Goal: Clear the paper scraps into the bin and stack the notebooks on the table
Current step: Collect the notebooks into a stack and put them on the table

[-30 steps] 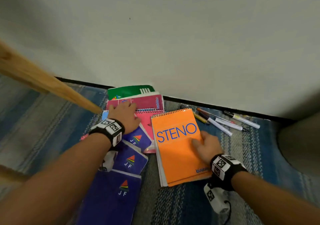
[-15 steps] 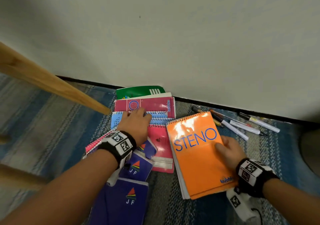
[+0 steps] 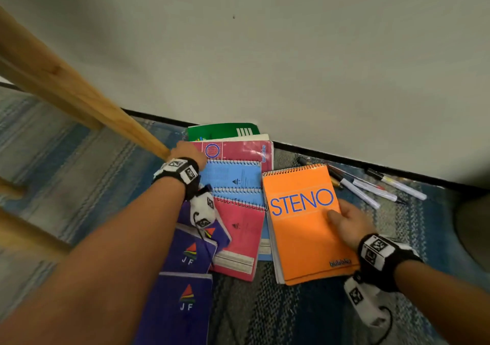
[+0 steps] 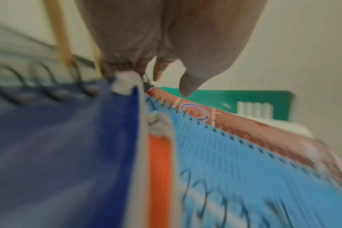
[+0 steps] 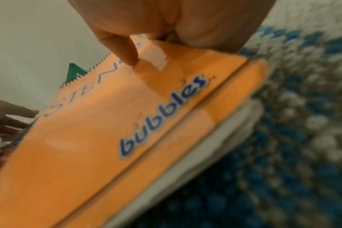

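Striped rug [image 3: 66, 159] below a pale wall carries the notebook pile [image 3: 238, 185]. Right hand [image 3: 350, 224] pinches the orange steno pad [image 3: 305, 228] at its right edge — long axis near-to-far. Left hand [image 3: 189, 151] reaches the pile's far left corner; its grip cannot be told.

"STENO", "bubbles" on orange notebook [image 3: 305, 228]

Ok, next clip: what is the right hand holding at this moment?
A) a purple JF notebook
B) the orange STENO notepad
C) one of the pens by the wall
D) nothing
B: the right hand grips the right edge of the orange STENO notepad, thumb on its cover, and the right wrist view shows the same cover under the thumb.
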Tool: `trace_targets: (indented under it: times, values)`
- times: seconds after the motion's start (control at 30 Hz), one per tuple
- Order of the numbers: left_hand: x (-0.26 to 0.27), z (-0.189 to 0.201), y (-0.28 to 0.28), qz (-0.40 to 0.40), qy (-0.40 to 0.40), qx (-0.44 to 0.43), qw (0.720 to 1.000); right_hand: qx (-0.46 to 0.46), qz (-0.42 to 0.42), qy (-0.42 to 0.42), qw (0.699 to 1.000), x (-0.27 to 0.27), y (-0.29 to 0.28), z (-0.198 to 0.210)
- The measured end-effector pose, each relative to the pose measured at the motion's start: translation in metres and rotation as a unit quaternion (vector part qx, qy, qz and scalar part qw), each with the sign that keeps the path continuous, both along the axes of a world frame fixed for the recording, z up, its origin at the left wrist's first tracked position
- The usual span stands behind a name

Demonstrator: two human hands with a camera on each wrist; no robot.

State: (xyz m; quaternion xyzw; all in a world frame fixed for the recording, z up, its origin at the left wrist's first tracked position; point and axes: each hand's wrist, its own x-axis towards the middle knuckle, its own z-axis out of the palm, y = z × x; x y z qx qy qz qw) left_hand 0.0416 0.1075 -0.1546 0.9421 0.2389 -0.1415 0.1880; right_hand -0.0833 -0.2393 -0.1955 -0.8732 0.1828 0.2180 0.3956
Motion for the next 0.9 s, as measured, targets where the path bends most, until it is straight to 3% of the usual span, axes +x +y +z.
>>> trace_targets:
  times: [0.1,0.2,0.33,0.47,0.53,0.63,0.77,0.83,0.9]
  values:
    - [0.001,0.003,0.007,0.005,-0.015,-0.019,1.000,-0.021,0.017,-0.010,1.000,0.003,0.001,-0.003]
    - [-0.013,0.017,0.007,-0.010,-0.138,0.024,0.990,-0.012,0.023,-0.010,1.000,0.002,-0.001,-0.001]
    - [-0.040,0.056,-0.003,-0.147,-0.355,-0.008,0.923,0.007,0.020,-0.001,1.000,-0.001,-0.001,0.006]
    - [-0.051,0.117,-0.016,-0.313,-0.434,-0.013,0.845,0.047,0.002,0.017,0.999,-0.004,0.000,0.016]
    - [-0.055,0.144,-0.029,-0.363,-0.435,-0.015,0.824,0.090,-0.011,0.019,0.996,-0.006,-0.005,0.017]
    - [-0.061,0.174,-0.051,-0.398,-0.410,-0.026,0.820,0.176,-0.047,0.038,0.983,-0.012,-0.016,0.004]
    - [-0.069,0.160,-0.105,-0.474,-0.326,-0.065,0.815,0.277,-0.144,0.090,0.946,-0.041,-0.024,0.023]
    - [-0.074,0.130,-0.137,-0.486,-0.259,-0.034,0.834,0.322,-0.162,0.117,0.925,-0.052,-0.035,0.025]
    - [-0.079,0.094,-0.154,-0.434,-0.185,0.030,0.881,0.368,-0.134,0.120,0.912,-0.059,-0.040,0.034]
